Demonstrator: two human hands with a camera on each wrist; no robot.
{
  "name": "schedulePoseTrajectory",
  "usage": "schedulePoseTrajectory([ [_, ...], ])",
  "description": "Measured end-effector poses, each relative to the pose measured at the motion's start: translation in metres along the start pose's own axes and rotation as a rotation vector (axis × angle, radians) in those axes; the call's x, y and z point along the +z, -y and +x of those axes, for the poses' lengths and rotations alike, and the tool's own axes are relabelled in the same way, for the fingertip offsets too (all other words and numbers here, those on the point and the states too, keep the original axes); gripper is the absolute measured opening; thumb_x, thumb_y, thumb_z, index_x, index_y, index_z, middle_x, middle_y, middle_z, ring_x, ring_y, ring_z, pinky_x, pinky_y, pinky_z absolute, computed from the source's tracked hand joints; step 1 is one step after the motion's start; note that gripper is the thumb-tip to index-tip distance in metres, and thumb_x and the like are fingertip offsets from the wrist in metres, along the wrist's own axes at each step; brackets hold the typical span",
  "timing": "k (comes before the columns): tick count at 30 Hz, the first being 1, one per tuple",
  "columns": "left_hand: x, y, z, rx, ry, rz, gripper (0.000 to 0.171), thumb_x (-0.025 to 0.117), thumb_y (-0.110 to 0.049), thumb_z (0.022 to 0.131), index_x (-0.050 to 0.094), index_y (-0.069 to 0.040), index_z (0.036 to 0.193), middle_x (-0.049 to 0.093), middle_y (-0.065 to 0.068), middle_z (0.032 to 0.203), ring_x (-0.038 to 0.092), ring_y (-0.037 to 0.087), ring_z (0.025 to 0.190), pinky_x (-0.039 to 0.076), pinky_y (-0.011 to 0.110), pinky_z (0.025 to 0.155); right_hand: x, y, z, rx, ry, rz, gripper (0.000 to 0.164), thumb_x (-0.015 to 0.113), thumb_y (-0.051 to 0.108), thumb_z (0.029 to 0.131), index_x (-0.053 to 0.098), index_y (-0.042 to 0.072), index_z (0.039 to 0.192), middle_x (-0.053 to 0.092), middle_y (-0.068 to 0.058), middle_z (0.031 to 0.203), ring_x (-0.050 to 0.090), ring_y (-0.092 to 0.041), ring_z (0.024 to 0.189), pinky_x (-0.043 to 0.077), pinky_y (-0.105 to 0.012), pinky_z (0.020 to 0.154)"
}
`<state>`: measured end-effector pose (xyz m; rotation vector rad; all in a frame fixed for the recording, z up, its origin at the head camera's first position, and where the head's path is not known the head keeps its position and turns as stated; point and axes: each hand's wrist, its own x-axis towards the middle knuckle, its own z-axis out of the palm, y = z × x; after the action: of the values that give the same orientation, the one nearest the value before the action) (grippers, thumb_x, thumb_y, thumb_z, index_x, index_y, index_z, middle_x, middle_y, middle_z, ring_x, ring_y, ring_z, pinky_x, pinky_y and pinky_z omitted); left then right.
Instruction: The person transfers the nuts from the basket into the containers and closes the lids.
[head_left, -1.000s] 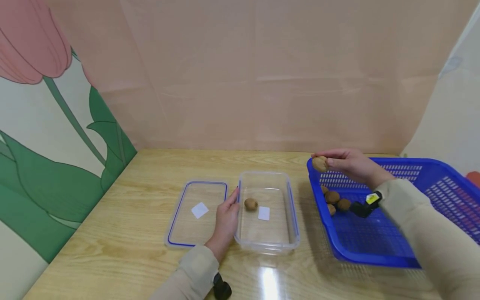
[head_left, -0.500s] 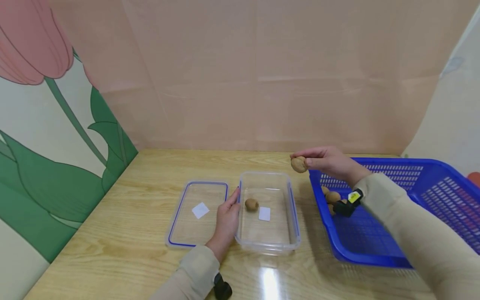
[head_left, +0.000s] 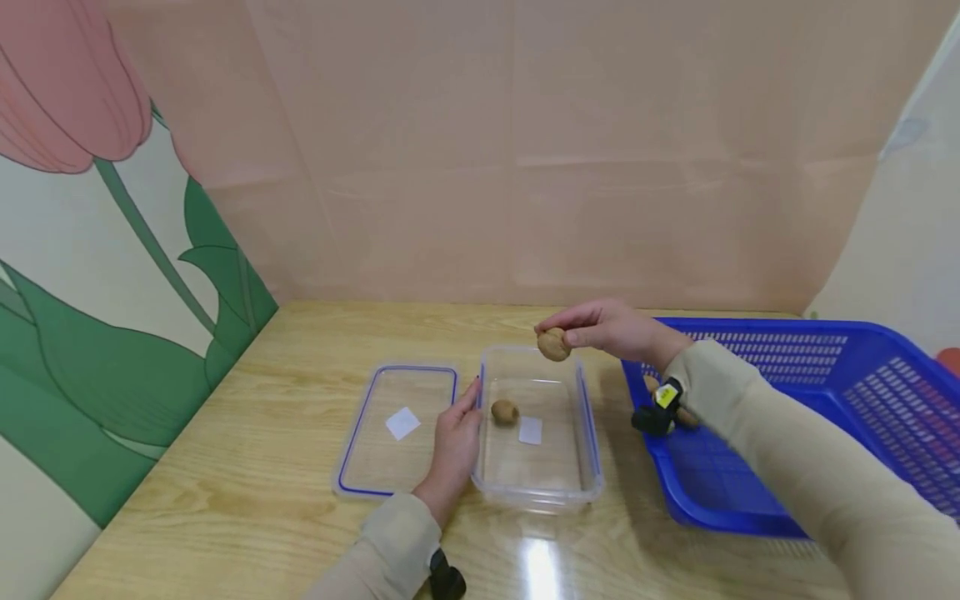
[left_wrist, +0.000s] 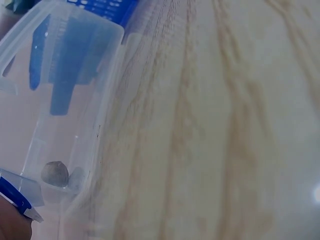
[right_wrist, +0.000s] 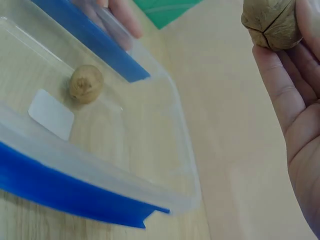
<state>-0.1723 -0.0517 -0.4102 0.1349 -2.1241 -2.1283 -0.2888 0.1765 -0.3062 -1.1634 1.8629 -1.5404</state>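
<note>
My right hand (head_left: 617,332) pinches a walnut (head_left: 553,344) between thumb and fingertips, over the far right part of the clear plastic container (head_left: 588,433). In the right wrist view the seam of this held walnut (right_wrist: 274,22) shows plainly. Another walnut (head_left: 505,412) lies on the container floor, left of a white label (head_left: 530,431). With fingers extended, my left hand (head_left: 454,442) rests along the outside of the container's left wall. Several more walnuts (head_left: 651,384) lie in the blue basket (head_left: 723,523), partly hidden behind the right wrist camera.
A clear lid (head_left: 367,467) with a blue seal and a white label (head_left: 402,423) lies flat on the wooden table (head_left: 247,500), left of the container. The blue basket stands at the right. A pinkish sheet (head_left: 420,167) hangs behind the table.
My right hand has carried its walnut leftward from the basket's rim to above the container. The left hand stays at the container's side.
</note>
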Motion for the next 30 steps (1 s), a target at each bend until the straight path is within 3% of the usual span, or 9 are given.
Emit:
schedulePoseTrajectory([
  [2, -0.001, 0.001, -0.001, -0.001, -0.006, 0.002, 0.044, 0.041, 0.002, 0.09, 0.045, -0.004, 0.134, 0.041, 0.01, 0.142, 0.032, 0.029, 0.134, 0.024, 0.043, 0.113, 0.005, -0.003, 0.005, 0.0, 0.027, -0.006, 0.029, 0.056, 0.009, 0.09, 0.064, 0.016, 0.117, 0.065, 0.007, 0.113, 0.06, -0.009, 0.105, 0.049, -0.021, 0.089],
  [8, -0.002, 0.003, -0.001, 0.002, 0.006, 0.014, 0.044, 0.041, 0.0, 0.091, 0.044, -0.004, 0.135, 0.041, 0.009, 0.142, 0.032, 0.027, 0.135, 0.024, 0.042, 0.113, 0.016, -0.008, 0.016, 0.047, 0.084, -0.051, 0.037, 0.059, 0.013, 0.089, 0.057, -0.004, 0.122, 0.065, 0.007, 0.113, 0.06, -0.011, 0.105, 0.051, -0.025, 0.088],
  [12, 0.0, -0.006, -0.003, 0.027, 0.008, 0.013, 0.044, 0.041, 0.001, 0.09, 0.044, -0.001, 0.134, 0.041, 0.012, 0.141, 0.033, 0.028, 0.134, 0.025, 0.041, 0.112, 0.023, -0.008, 0.023, 0.093, 0.109, -0.089, 0.042, 0.061, 0.015, 0.088, 0.053, -0.01, 0.121, 0.065, -0.004, 0.117, 0.061, -0.013, 0.104, 0.052, -0.028, 0.089],
  [18, 0.002, -0.002, 0.0, 0.039, -0.015, 0.036, 0.046, 0.043, 0.002, 0.087, 0.046, 0.0, 0.132, 0.044, 0.012, 0.139, 0.037, 0.027, 0.132, 0.027, 0.04, 0.112, 0.036, -0.017, 0.033, 0.191, 0.174, -0.119, 0.047, 0.068, 0.019, 0.082, 0.058, -0.006, 0.119, 0.063, -0.018, 0.116, 0.063, -0.014, 0.098, 0.055, -0.031, 0.084],
  [25, 0.0, 0.002, 0.001, 0.045, -0.014, 0.047, 0.047, 0.044, 0.001, 0.086, 0.046, -0.001, 0.133, 0.044, 0.012, 0.139, 0.037, 0.026, 0.131, 0.029, 0.041, 0.111, 0.052, -0.03, 0.046, 0.248, 0.31, -0.198, 0.043, 0.068, 0.019, 0.081, 0.061, -0.002, 0.118, 0.064, -0.015, 0.116, 0.061, -0.014, 0.103, 0.051, -0.03, 0.091],
  [30, -0.002, 0.001, 0.002, 0.073, -0.015, 0.056, 0.047, 0.043, 0.003, 0.085, 0.047, 0.001, 0.132, 0.045, 0.013, 0.138, 0.037, 0.028, 0.131, 0.028, 0.042, 0.111, 0.062, -0.034, 0.054, 0.32, 0.379, -0.174, 0.041, 0.07, 0.012, 0.08, 0.061, -0.005, 0.115, 0.065, -0.016, 0.114, 0.061, -0.012, 0.101, 0.051, -0.03, 0.091],
])
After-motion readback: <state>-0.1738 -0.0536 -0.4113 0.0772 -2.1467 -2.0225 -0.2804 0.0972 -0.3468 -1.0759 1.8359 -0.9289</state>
